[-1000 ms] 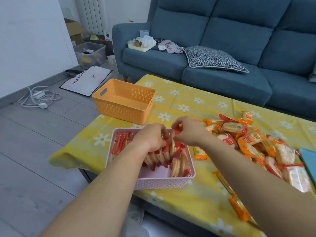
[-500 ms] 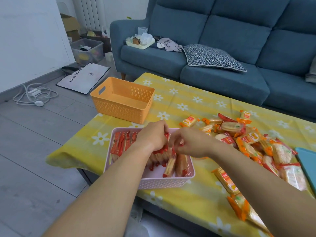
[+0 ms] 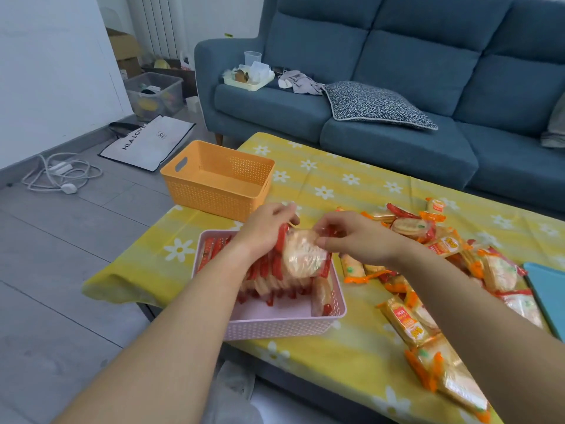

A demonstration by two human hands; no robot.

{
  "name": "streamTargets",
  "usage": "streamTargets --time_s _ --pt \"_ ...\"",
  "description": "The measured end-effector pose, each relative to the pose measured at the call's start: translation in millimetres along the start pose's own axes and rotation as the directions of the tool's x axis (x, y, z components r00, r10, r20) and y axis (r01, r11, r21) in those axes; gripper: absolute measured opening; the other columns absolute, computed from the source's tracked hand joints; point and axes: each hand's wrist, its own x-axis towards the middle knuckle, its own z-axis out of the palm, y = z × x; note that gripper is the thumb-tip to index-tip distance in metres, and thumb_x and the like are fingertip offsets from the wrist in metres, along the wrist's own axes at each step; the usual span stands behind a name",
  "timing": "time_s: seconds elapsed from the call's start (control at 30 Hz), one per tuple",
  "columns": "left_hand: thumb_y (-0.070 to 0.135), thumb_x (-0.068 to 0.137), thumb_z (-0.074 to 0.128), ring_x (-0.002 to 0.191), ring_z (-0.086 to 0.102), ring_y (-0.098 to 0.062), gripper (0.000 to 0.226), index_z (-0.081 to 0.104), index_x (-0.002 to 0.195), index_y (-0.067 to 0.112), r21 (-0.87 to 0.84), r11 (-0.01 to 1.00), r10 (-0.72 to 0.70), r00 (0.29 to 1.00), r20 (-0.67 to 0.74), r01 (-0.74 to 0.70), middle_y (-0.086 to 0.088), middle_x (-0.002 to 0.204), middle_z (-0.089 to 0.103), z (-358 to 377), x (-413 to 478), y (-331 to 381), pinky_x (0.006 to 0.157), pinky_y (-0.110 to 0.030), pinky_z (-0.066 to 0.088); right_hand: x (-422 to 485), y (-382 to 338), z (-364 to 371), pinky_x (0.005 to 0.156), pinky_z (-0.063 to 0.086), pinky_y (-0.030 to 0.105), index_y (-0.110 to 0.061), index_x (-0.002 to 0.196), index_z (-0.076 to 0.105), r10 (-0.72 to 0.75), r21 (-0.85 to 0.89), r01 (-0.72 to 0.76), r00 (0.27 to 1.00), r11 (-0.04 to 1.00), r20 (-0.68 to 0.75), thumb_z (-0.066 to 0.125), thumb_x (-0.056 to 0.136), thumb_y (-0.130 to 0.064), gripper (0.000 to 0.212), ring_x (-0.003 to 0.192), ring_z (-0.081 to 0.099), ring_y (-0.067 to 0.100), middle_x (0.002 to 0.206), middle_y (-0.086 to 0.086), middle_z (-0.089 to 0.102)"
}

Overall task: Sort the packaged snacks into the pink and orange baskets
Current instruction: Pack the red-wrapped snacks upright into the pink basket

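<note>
A pink basket (image 3: 275, 327) sits at the table's near left edge, holding a row of red-wrapped round cracker packs (image 3: 275, 280) standing on edge. My left hand (image 3: 266, 231) presses on the top of that row. My right hand (image 3: 351, 237) pinches the top edge of a red-wrapped cracker pack (image 3: 304, 255) upright at the row's right end. An orange basket (image 3: 214, 185) stands behind the pink one with nothing visible inside. A heap of orange-wrapped and red-wrapped snack packs (image 3: 443, 249) lies to the right on the yellow flowered tablecloth (image 3: 336, 179).
More orange packs (image 3: 409, 322) lie near the table's front right edge. A teal object (image 3: 547, 289) lies at the far right edge. A blue sofa (image 3: 397, 96) with a patterned cushion stands behind the table. A cable, a white bag and a storage box lie on the floor at left.
My right hand has lifted one red-wrapped cracker pack upright against the end of the row in the pink basket. My left hand stayed on the row.
</note>
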Motion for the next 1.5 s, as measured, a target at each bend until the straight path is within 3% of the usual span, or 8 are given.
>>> streamTargets --time_s 0.1,0.2,0.37,0.53,0.73,1.1,1.2,1.5 --pt "0.064 0.094 0.047 0.090 0.067 -0.015 0.056 0.076 0.088 0.017 -0.264 0.961 -0.053 0.992 0.115 0.082 0.002 0.090 0.074 -13 -13 6 0.092 -0.034 0.047 2 3 7 0.062 0.050 0.026 -0.016 0.102 0.067 0.107 0.225 -0.097 0.994 0.970 -0.036 0.063 0.097 -0.025 0.012 0.073 0.060 0.009 0.085 -0.001 0.062" --pt "0.052 0.064 0.073 0.100 0.068 -0.016 0.041 0.074 0.099 0.029 -0.151 0.988 -0.010 0.996 0.094 0.024 0.003 0.106 0.073 -20 -25 0 0.102 -0.043 0.050 3 -4 21 0.059 0.050 0.029 -0.008 0.108 0.065 0.176 0.488 -0.099 0.978 0.867 -0.115 0.069 0.093 -0.022 0.021 0.060 0.059 0.010 0.076 0.001 0.062" --pt "0.026 0.070 0.080 0.080 0.065 -0.019 0.019 0.072 0.087 0.025 -0.216 0.976 -0.017 1.000 0.021 0.022 -0.004 0.090 0.070 -49 -50 -3 0.077 -0.044 0.053 -2 -32 40 0.053 0.053 0.029 -0.007 0.105 0.068 0.141 0.633 -0.080 0.989 0.770 -0.046 0.073 0.088 -0.010 0.018 0.061 0.064 0.016 0.075 0.001 0.067" --pt "0.022 0.084 0.075 0.075 0.062 -0.018 0.007 0.070 0.079 0.024 0.179 0.979 -0.045 0.961 -0.272 0.096 0.005 0.075 0.066 -103 -73 -43 0.071 -0.034 0.048 -1 -71 72 0.056 0.050 0.027 -0.010 0.092 0.073 -0.057 0.355 0.099 0.990 0.930 -0.126 0.072 0.086 -0.008 0.006 0.058 0.060 0.011 0.070 -0.002 0.067" --pt "0.015 0.090 0.071 0.078 0.061 -0.023 0.011 0.073 0.090 0.026 0.313 0.931 -0.184 0.982 -0.036 0.186 -0.006 0.085 0.067 -111 -91 -66 0.079 -0.034 0.050 10 -101 128 0.051 0.034 0.031 -0.020 0.055 0.049 -0.104 -0.329 0.073 0.991 0.941 -0.079 0.063 0.087 -0.036 0.039 0.057 0.053 0.018 0.056 -0.004 0.053" --pt "0.032 0.075 0.087 0.074 0.050 -0.013 0.020 0.073 0.089 0.031 0.360 0.924 -0.178 0.978 0.111 0.127 0.005 0.083 0.052 -113 -95 -64 0.070 -0.031 0.044 5 -95 118 0.056 0.053 0.038 -0.012 0.078 0.074 0.145 -0.033 -0.144 0.989 0.989 0.025 0.053 0.086 -0.023 0.026 0.063 0.067 0.018 0.078 0.005 0.076" --pt "0.021 0.078 0.084 0.084 0.059 -0.013 0.022 0.069 0.092 0.026 0.444 0.887 -0.193 0.976 0.103 0.128 0.007 0.093 0.061 -107 -95 -60 0.073 -0.030 0.049 -10 -71 79 0.063 0.053 0.035 -0.022 0.093 0.068 0.089 -0.519 -0.257 0.941 0.816 -0.325 0.052 0.085 -0.026 0.018 0.082 0.069 0.027 0.092 0.004 0.072" --pt "0.008 0.075 0.080 0.085 0.067 -0.016 0.027 0.063 0.083 0.027 0.510 0.836 -0.245 0.969 0.015 0.204 0.006 0.097 0.065 -92 -89 -48 0.080 -0.036 0.059 -19 -30 96 0.079 0.044 0.032 -0.021 0.115 0.062 0.195 -0.852 -0.320 0.946 0.414 -0.261 0.058 0.085 -0.015 0.031 0.107 0.064 0.025 0.111 0.001 0.069"
